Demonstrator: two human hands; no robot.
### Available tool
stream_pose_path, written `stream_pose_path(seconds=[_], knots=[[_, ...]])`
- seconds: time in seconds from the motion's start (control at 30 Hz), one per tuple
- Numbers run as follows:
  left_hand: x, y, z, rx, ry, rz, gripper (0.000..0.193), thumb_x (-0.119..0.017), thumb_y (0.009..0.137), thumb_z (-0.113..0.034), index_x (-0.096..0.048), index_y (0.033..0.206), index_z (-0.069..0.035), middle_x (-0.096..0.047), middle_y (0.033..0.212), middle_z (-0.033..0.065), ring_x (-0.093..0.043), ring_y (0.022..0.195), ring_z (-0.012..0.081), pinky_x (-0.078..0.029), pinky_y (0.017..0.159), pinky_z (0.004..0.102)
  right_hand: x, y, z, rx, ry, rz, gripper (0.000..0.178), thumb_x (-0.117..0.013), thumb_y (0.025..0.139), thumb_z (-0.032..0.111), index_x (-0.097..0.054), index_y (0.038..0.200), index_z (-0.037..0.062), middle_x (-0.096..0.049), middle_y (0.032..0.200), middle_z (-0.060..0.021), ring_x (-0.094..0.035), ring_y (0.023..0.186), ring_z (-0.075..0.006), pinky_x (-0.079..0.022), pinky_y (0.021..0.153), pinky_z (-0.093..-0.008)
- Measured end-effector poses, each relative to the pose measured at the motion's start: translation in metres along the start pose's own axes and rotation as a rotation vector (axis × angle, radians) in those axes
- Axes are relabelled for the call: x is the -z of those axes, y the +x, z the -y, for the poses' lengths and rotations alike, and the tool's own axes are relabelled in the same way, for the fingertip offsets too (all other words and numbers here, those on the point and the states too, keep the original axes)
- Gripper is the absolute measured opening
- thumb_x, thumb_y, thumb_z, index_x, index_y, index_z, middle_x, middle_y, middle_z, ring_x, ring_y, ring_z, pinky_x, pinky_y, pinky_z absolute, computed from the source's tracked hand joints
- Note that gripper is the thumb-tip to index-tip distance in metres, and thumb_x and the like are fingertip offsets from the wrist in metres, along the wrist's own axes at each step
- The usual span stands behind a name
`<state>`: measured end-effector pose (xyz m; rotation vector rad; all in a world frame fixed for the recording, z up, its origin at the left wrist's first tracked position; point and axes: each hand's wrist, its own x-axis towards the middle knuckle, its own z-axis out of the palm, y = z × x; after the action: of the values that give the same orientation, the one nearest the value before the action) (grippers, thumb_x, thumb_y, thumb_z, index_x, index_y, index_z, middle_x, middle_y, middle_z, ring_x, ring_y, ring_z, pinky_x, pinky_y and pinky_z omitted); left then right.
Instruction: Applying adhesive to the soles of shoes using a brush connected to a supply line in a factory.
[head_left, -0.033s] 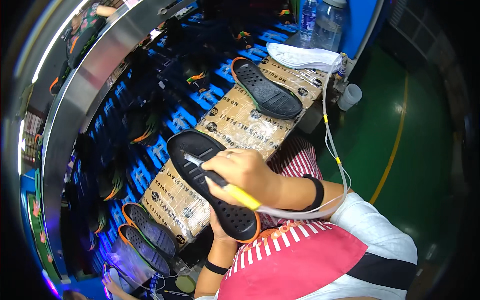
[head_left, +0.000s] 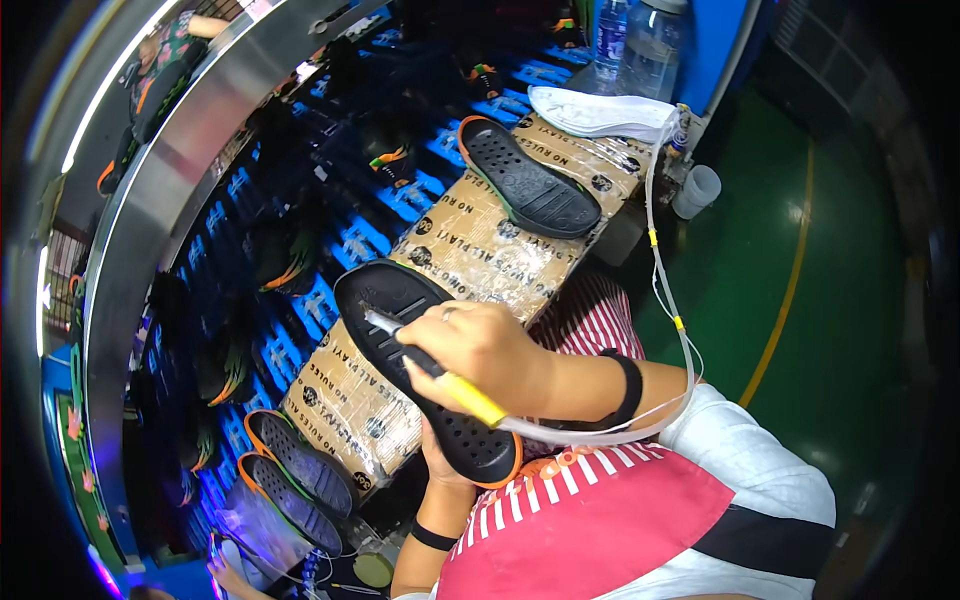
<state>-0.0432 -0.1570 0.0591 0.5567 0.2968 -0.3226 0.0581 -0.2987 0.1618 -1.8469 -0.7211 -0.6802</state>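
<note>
A black shoe sole point(head_left: 385, 300) with an orange edge at its heel lies slanted across the near side of a taped cardboard-covered board. From beneath its near end, my left hand point(head_left: 440, 458) grips it, most of the fingers hidden under the sole. My right hand point(head_left: 475, 345) is closed round a brush point(head_left: 418, 352) with a dark handle and a yellow band, fed by a clear tube point(head_left: 645, 432). Its bristle tip rests on the sole's inner face near the far end. Another black sole point(head_left: 530, 182) lies farther right on the board.
The cardboard-covered board point(head_left: 440, 245) borders a conveyor point(head_left: 360, 235) carrying dark shoe parts on blue holders. Two more soles point(head_left: 300, 465) sit at lower left. A white sole point(head_left: 595, 112), a water bottle point(head_left: 612, 40), a large jar point(head_left: 652, 50) and a white cup point(head_left: 697, 190) stand at upper right.
My right hand and the brush have shifted slightly left and toward me, the tip still at the sole's far end. My left hand stays put.
</note>
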Motion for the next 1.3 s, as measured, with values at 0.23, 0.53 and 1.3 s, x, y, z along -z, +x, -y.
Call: stream_pose_path(seconds=[0.23, 0.53, 1.3], knots=[[0.018, -0.003, -0.005, -0.033, 0.093, -0.023, 0.072, -0.051, 0.078, -0.057, -0.034, 0.131, -0.012, -0.043, 0.128, 0.0077, -0.045, 0.115, 0.0235, -0.037, 0.098, 0.0374, -0.012, -0.013, 0.009, 0.147, 0.108, 0.312, 0.02, -0.062, 0.061, 0.012, -0.05, 0.073, 0.0023, -0.054, 0.064, -0.0123, -0.057, 0.063, -0.0289, -0.046, 0.058, -0.0362], [0.014, -0.008, -0.01, -0.107, 0.131, -0.033, 0.066, -0.048, 0.08, -0.057, -0.038, 0.13, -0.014, -0.045, 0.127, 0.0093, -0.045, 0.116, 0.0261, -0.036, 0.098, 0.0411, -0.009, -0.022, 0.009, 0.141, 0.074, 0.243, 0.029, -0.066, 0.066, 0.012, -0.058, 0.093, 0.0034, -0.053, 0.069, -0.0058, -0.057, 0.065, -0.0222, -0.046, 0.052, -0.0306], [-0.01, 0.03, -0.048, -0.267, -0.093, 0.155, 0.059, -0.043, 0.084, -0.044, -0.039, 0.127, -0.004, -0.048, 0.123, 0.0107, -0.045, 0.113, 0.0241, -0.037, 0.095, 0.0399, -0.012, -0.046, 0.021, 0.016, 0.393, 0.389, 0.021, -0.067, 0.071, 0.01, -0.063, 0.091, 0.004, -0.058, 0.069, -0.01, -0.057, 0.06, -0.0235, -0.046, 0.057, -0.03]])
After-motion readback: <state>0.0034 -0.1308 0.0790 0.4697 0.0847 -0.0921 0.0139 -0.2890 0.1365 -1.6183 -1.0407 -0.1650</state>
